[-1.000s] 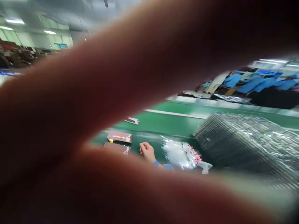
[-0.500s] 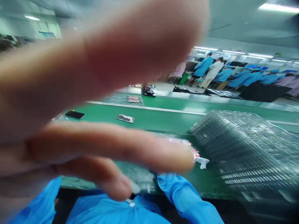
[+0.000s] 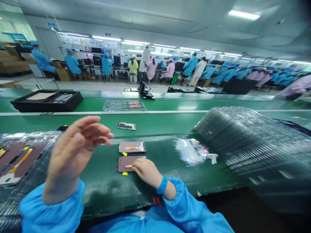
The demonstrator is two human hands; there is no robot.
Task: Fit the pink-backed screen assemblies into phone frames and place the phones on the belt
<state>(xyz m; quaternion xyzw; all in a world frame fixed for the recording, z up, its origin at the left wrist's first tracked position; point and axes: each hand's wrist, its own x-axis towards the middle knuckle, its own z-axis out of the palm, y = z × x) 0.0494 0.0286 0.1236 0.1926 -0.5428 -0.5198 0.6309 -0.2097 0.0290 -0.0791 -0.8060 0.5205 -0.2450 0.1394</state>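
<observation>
My left hand [image 3: 75,145] is raised above the green work surface, fingers spread and slightly curled, with nothing in it. My right hand [image 3: 147,171], with a blue wristband [image 3: 162,185], rests over the right end of a mauve-backed phone screen [image 3: 123,160]. Its fingertips are pinched together at the orange flex cable [image 3: 128,166] on that screen. Just beyond lies a second phone screen [image 3: 123,146], also with an orange cable. Both have yellow tabs; red tabs show at the nearer one's left edge.
At left, clear trays [image 3: 48,142] hold more screens. Stacked clear trays [image 3: 243,136] lean at the right. Beside them is a clear plastic bag [image 3: 189,152]. A phone frame [image 3: 126,126] and a black box [image 3: 46,105] lie farther back. People work in the background.
My left hand has dropped from right in front of the camera to the left side, uncovering the two phone screens and my right hand. The view has turned left.
</observation>
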